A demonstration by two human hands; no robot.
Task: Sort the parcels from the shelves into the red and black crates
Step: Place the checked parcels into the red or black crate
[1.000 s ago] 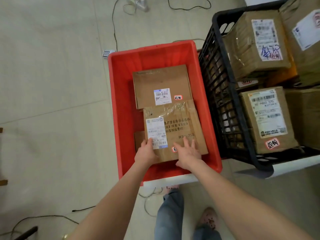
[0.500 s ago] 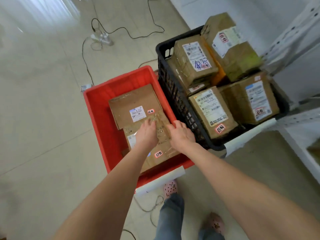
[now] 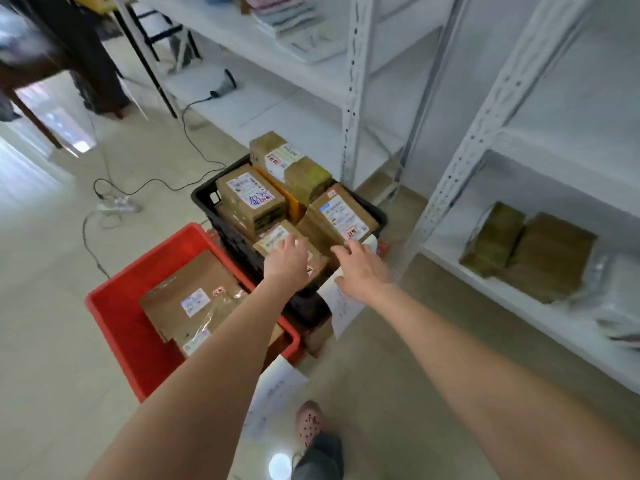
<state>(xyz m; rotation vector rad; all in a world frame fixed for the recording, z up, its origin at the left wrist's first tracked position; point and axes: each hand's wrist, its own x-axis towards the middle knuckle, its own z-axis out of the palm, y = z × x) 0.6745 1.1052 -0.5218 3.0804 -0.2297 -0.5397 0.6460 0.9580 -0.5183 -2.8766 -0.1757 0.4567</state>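
We take the black crate (image 3: 204, 199) as our marker. The white shelves (image 3: 353, 98) rise behind it and to its right. On the low board to its right lie the shelf parcels (image 3: 540, 258), brown boxes side by side, with a pale plastic bag (image 3: 616, 299) beyond them, farther from the crate. The black crate is heaped above its rim with stacked boxes (image 3: 251, 197). The red crate (image 3: 117, 323) sits against its near left side and holds flat parcels (image 3: 187, 294).

Our left hand (image 3: 285, 259) hangs over the crate's near corner, fingers loose and empty; we cannot tell whether it touches the box beneath. Our right hand (image 3: 362, 270) is at the crate's near right edge, fingers spread, holding nothing.

We judge the step to be fetching the next parcel. We should carry both hands rightward from the crate to the shelf and take the box nearest the crate by its opposite sides. We should then read its sticker before choosing a crate. If it belongs in the black crate, we should seat it flat on the steadiest box, since the heap looks ready to slide.
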